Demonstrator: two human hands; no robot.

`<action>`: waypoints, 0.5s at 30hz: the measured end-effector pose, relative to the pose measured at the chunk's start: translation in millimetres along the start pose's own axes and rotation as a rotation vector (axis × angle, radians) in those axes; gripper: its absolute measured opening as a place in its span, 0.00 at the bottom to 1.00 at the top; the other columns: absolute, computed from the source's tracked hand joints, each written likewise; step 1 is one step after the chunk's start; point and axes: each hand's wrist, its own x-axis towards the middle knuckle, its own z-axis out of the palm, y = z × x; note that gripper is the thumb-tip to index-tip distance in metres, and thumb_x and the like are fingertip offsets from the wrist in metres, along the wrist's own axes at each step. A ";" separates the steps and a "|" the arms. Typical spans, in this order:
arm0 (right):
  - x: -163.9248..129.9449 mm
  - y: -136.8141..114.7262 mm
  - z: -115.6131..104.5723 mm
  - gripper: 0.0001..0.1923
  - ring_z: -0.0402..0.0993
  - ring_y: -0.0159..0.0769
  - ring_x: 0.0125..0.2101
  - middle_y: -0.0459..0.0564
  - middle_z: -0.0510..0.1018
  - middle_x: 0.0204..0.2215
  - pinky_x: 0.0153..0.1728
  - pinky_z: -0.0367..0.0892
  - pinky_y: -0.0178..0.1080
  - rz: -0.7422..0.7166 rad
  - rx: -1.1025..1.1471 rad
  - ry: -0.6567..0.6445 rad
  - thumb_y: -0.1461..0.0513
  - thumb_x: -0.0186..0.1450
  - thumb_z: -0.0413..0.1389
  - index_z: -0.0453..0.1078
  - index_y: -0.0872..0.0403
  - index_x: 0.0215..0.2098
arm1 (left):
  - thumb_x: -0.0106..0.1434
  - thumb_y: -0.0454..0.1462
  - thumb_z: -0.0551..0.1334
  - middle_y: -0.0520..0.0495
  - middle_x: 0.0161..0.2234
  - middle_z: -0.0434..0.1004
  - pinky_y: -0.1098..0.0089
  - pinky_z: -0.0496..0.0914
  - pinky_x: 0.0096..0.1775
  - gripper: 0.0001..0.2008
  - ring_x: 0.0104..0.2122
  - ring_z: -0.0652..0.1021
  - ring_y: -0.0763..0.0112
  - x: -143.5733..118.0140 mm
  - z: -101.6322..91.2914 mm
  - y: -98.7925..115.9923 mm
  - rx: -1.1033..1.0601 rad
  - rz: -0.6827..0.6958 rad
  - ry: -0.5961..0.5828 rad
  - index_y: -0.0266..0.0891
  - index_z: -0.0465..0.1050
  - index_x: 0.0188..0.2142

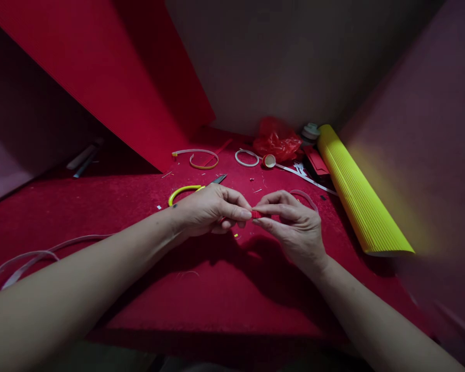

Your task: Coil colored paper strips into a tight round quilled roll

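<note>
Forearms lead to centre frame: left hand [211,209] and right hand [290,219] each pinch the small red piece [256,214] in a fingertip grip above the worktop [217,289]. Work appears mid-way; finished hoops [204,159] lie behind.

Scene dim overall, corners heavily vignetted. Light falls from above and ahead, brightest on the yellow roll [362,204] right of the right hand [294,225]. Soft shadows pool beneath both hands. Wide-angle stretching at edges; forearms nearest the lens blurred
</note>
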 end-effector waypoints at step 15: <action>5.1 5.6 -0.3 0.06 0.69 0.32 0.29 0.49 0.72 0.28 0.29 0.66 0.36 -0.114 -0.247 -0.087 0.67 0.59 0.59 0.75 0.55 0.36 | 0.53 0.37 0.65 0.55 0.13 0.64 0.79 0.52 0.14 0.08 0.11 0.59 0.83 -0.8 3.8 -3.5 0.088 0.015 0.009 0.33 0.74 0.30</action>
